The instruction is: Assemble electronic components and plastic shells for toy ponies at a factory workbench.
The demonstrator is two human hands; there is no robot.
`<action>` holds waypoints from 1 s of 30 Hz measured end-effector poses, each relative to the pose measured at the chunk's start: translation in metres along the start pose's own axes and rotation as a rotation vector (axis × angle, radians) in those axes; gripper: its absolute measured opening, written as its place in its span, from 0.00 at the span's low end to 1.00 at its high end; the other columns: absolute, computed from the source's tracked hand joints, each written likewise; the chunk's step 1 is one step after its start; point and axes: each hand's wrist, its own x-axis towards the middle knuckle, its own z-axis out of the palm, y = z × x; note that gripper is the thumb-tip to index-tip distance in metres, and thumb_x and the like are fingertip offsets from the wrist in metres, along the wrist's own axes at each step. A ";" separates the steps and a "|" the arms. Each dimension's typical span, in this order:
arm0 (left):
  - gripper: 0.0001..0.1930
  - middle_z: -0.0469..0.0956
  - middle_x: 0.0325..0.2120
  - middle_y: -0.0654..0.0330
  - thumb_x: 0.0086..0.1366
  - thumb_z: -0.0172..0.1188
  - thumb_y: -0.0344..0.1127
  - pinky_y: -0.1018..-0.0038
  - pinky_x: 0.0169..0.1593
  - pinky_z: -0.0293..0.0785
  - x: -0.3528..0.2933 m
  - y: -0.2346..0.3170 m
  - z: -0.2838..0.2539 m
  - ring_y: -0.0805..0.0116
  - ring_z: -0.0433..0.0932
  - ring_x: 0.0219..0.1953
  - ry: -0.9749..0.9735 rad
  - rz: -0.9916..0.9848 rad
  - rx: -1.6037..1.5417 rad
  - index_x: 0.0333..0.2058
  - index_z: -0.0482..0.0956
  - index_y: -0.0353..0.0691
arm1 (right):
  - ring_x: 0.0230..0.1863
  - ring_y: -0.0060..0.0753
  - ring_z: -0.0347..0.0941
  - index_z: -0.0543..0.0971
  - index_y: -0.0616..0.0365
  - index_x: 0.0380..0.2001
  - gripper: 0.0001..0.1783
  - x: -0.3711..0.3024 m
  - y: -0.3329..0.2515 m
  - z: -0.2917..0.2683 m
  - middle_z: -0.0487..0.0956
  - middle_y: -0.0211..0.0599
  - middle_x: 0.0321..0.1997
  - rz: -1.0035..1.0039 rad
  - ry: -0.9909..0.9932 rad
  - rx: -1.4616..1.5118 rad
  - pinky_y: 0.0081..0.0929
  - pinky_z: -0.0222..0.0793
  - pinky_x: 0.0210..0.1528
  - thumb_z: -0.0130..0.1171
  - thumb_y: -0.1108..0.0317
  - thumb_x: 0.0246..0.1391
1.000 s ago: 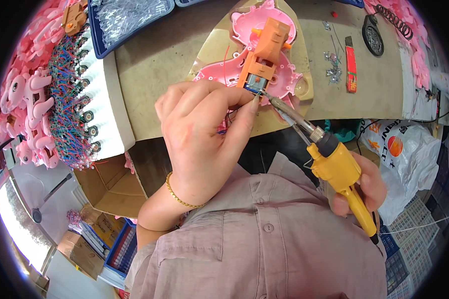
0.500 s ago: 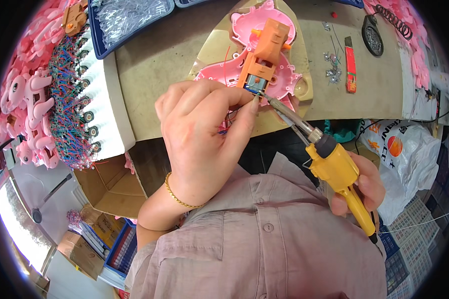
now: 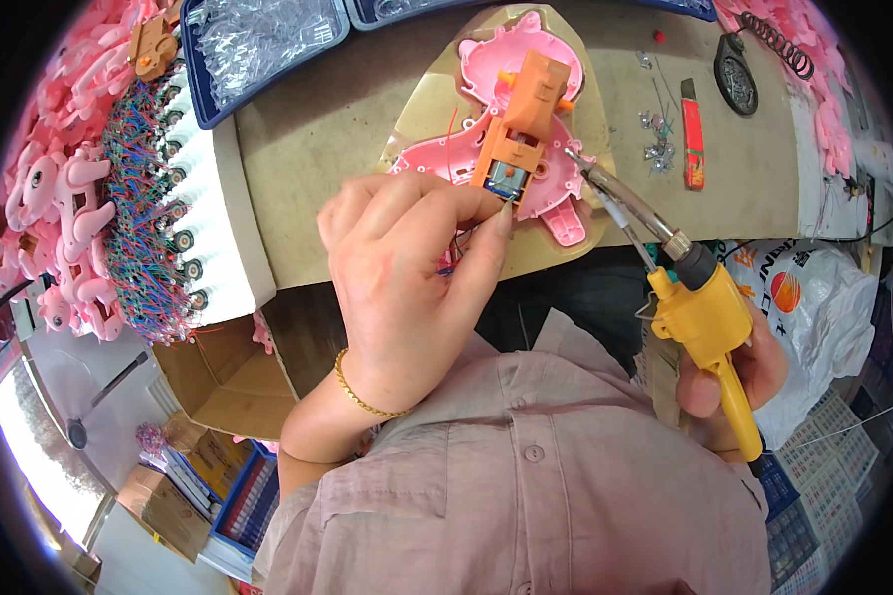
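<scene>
Gripping one soldering iron (image 3: 702, 307) right of centre are the right fingers (image 3: 766, 352); narrowed left fingers (image 3: 471, 205) touch one orange case (image 3: 539, 91), upper centre.

The lower end of the orange plastic housing (image 3: 534, 99) is partly covered by the bare left hand (image 3: 412, 253); what may be pinched at its fingertips is too small to be made out. The bare right hand (image 3: 762, 362) is partly hidden by the yellow plastic soldering gun (image 3: 704, 312). The dark-blue plastic tray (image 3: 194, 74) is cut off by the upper edge.
</scene>
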 end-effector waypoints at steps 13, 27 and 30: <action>0.10 0.77 0.36 0.54 0.58 0.58 0.19 0.77 0.39 0.75 -0.004 0.000 -0.010 0.68 0.77 0.34 0.395 0.028 -0.565 0.40 0.77 0.32 | 0.50 0.43 0.71 0.62 0.62 0.55 0.32 0.023 -0.032 -0.025 0.71 0.52 0.51 0.537 0.005 -0.275 0.41 0.67 0.55 0.57 0.53 0.54; 0.06 0.77 0.41 0.55 0.59 0.59 0.26 0.71 0.42 0.74 0.069 0.014 -0.015 0.65 0.78 0.41 -0.293 0.035 -0.065 0.35 0.80 0.35 | 0.43 0.37 0.74 0.61 0.68 0.55 0.27 0.019 0.013 -0.053 0.71 0.53 0.50 0.420 0.628 -0.212 0.29 0.73 0.44 0.50 0.65 0.55; 0.06 0.77 0.42 0.52 0.59 0.59 0.26 0.72 0.43 0.73 0.052 -0.013 -0.019 0.62 0.78 0.42 -0.201 -0.280 -0.458 0.35 0.79 0.32 | 0.44 0.37 0.74 0.61 0.67 0.56 0.28 0.016 0.014 -0.047 0.71 0.53 0.51 0.396 0.579 -0.196 0.30 0.73 0.44 0.51 0.62 0.55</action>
